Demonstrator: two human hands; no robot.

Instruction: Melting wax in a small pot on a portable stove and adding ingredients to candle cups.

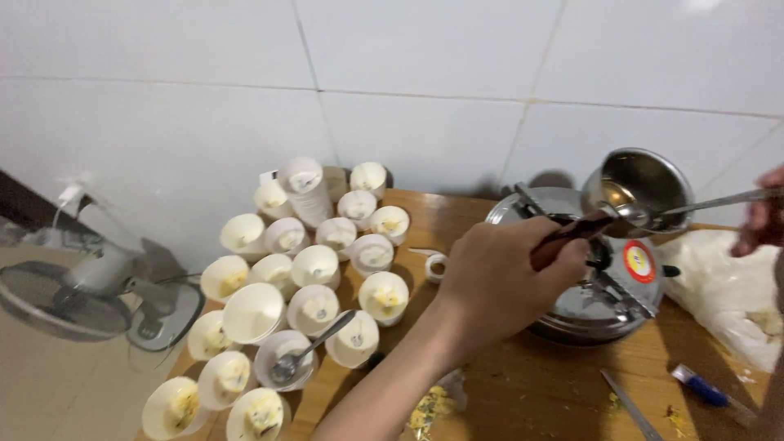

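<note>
My left hand (pixel 500 273) grips the brown handle of a small steel saucepan (pixel 641 186), held tilted above a large steel cooker pot (pixel 590 306) with a lid. My right hand (pixel 759 219) enters at the right edge, holding a metal spoon (pixel 704 204) whose bowl reaches into the saucepan. Left of the pot, several white paper cups (pixel 317 265) stand clustered on the wooden table (pixel 531 388). Many of them hold wicks and some yellowish wax. A second spoon (pixel 306 353) rests in one cup near the front.
A white plastic bag (pixel 723 290) of pale material lies at the right. A blue-handled tool (pixel 702 388), a metal blade (pixel 629 402) and yellow crumbs (pixel 429 407) lie on the table front. A small tape roll (pixel 437 263) sits by the cups. A fan (pixel 90 290) stands on the floor at left.
</note>
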